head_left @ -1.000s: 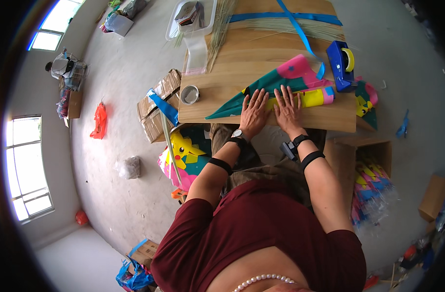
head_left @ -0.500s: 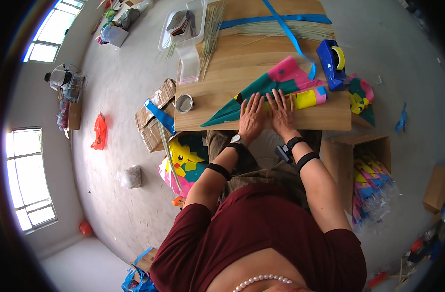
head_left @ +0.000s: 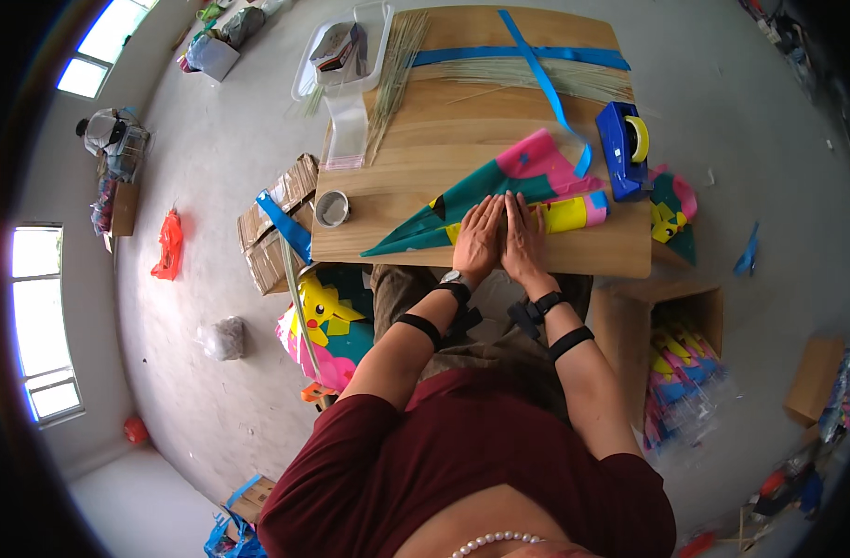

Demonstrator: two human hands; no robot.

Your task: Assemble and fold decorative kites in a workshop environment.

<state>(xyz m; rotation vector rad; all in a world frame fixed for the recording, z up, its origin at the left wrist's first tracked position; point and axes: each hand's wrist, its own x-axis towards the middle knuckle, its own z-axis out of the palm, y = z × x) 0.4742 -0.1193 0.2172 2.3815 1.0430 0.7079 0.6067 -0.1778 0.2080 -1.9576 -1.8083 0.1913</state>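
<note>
A partly rolled kite [head_left: 499,191] in teal, pink and yellow film lies along the near side of the wooden table [head_left: 397,200]. Its narrow teal end points left. The yellow rolled part [head_left: 564,216] runs along its near edge on the right. My left hand [head_left: 479,240] rests flat on the roll with its fingers stretched forward. Close beside it, my right hand [head_left: 524,244] presses on the same roll, fingers straight and the two hands nearly touching. What lies right under the palms is hidden.
A blue tape dispenser [head_left: 622,149] stands at the table's right edge, near a blue ribbon [head_left: 548,88]. Thin sticks [head_left: 402,70], a white tray [head_left: 309,79], clear sleeves [head_left: 348,130] and a small round tin [head_left: 332,209] are leftward. A carton [head_left: 620,325] holds packed rolls.
My right hand has come in closer against my left, and its spread fingers have drawn together. Both hands remain on the rolled part. The whole view has shifted slightly.
</note>
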